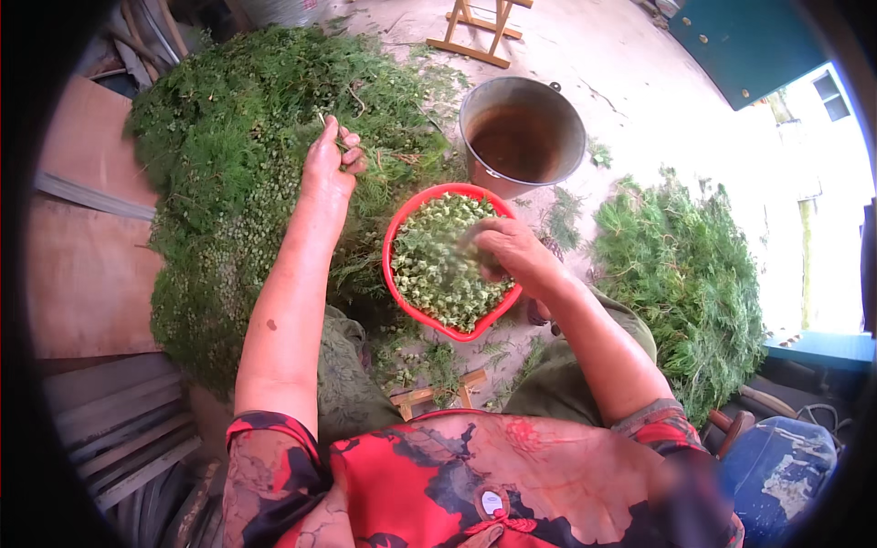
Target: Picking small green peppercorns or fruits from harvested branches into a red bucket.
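Observation:
A red plastic basin (395, 290) stands between my knees, filled with small pale-green seed cones (448, 265). Over its right side is my right hand (519, 254), fingers curled in and partly smeared by motion; whatever they hold I cannot make out. My left hand (334, 163) is raised to the left of the basin, closed, with a thin twig (322, 119) poking out between thumb and finger. Below and beyond it lies a big heap of green conifer branches (228, 137), many of them studded with the same small cones.
A metal bucket (484, 168), brownish inside, stands just beyond the basin. Another pile of green branches (676, 274) lies to the right. A wooden stool frame (470, 47) is at the far side. Wooden boards (91, 274) line the left; a blue container (781, 475) sits at lower right.

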The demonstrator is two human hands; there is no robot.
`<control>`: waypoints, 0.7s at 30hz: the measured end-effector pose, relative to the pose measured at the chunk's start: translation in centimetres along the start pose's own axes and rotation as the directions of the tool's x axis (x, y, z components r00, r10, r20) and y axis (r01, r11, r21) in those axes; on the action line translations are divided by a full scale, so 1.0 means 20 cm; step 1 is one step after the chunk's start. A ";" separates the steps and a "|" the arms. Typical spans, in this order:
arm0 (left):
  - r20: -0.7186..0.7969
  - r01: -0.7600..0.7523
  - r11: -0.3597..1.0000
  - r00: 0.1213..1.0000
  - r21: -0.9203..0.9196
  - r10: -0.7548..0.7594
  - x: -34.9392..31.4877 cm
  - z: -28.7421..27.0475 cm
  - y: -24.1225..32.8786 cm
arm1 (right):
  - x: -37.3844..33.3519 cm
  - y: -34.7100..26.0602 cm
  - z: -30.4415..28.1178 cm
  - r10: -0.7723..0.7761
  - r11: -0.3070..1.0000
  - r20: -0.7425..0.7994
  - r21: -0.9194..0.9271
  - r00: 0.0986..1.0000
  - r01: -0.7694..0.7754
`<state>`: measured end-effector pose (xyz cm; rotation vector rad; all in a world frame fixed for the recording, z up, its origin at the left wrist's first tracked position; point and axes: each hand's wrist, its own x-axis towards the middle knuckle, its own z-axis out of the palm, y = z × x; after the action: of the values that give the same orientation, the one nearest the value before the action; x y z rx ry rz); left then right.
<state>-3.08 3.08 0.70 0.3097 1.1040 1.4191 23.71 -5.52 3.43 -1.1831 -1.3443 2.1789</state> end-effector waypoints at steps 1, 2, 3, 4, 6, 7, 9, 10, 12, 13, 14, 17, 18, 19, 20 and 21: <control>-0.035 0.008 1.000 0.999 -0.015 -0.009 -0.02 0.05 0.00 | 0.05 0.06 -0.05 -0.055 0.978 -0.162 -0.206 0.985 0.021; -0.027 0.010 1.000 1.000 -0.011 -0.011 -0.04 0.09 -0.03 | 0.10 0.12 -0.09 -0.141 0.916 -0.304 -0.402 0.942 0.007; -0.013 0.053 0.998 0.998 -0.037 -0.053 -0.05 0.14 -0.07 | 0.12 0.16 -0.14 -0.237 0.805 -0.273 -0.593 0.932 0.032; -0.002 0.094 0.994 0.996 -0.060 -0.095 -0.06 0.14 -0.09 | 0.16 0.20 -0.14 -0.241 0.808 -0.277 -0.589 0.930 0.034; 0.121 0.163 0.980 0.981 -0.117 -0.149 -0.05 0.09 -0.13 | 0.19 0.27 -0.14 -0.576 0.351 -0.107 -0.928 0.810 0.127; 0.146 0.188 0.968 0.975 -0.165 -0.165 -0.06 0.10 -0.15 | 0.22 0.28 -0.15 -0.578 0.374 -0.050 -0.903 0.814 0.211; 0.193 0.231 0.947 0.963 -0.224 -0.190 -0.08 0.07 -0.18 | 0.17 0.13 0.00 -0.438 0.741 -0.123 -0.610 0.890 0.281; 0.198 0.238 0.945 0.960 -0.223 -0.196 -0.10 0.08 -0.19 | 0.15 0.07 0.06 -0.279 0.949 -0.120 -0.188 0.953 0.254; 0.215 0.282 0.937 0.947 -0.206 -0.238 -0.15 0.16 -0.25 | 0.21 0.10 0.07 -0.275 0.952 -0.126 -0.172 0.953 0.253; 0.171 0.329 0.915 0.940 -0.234 -0.294 -0.21 0.21 -0.24 | 0.22 0.08 0.09 -0.275 0.954 -0.107 -0.152 0.955 0.258; 0.171 0.332 0.914 0.939 -0.235 -0.297 -0.23 0.22 -0.26 | 0.20 0.06 0.10 -0.273 0.955 -0.109 -0.151 0.956 0.255; 0.210 0.280 0.952 0.945 -0.123 -0.251 -0.28 0.23 -0.29 | 0.15 -0.04 0.14 -0.133 0.968 -0.155 -0.232 0.979 0.095; 0.204 0.278 0.953 0.946 -0.122 -0.250 -0.28 0.22 -0.29 | 0.17 0.00 0.13 -0.133 0.968 -0.150 -0.230 0.980 0.096; 0.204 0.283 0.953 0.944 -0.105 -0.258 -0.28 0.22 -0.28 | 0.19 0.02 0.13 -0.420 0.830 -0.076 -0.435 0.904 0.349; 0.203 0.290 0.953 0.942 -0.089 -0.267 -0.27 0.22 -0.28 | 0.20 0.04 0.13 -0.653 0.588 0.054 -0.592 0.755 0.551; 0.198 0.288 0.953 0.943 -0.090 -0.266 -0.27 0.21 -0.27 | 0.17 0.05 0.10 -0.398 0.540 0.064 -0.790 0.915 0.290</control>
<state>4.72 -1.02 1.01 0.1872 0.8714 1.1730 20.20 -5.00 1.39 -1.1191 -2.3637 1.1704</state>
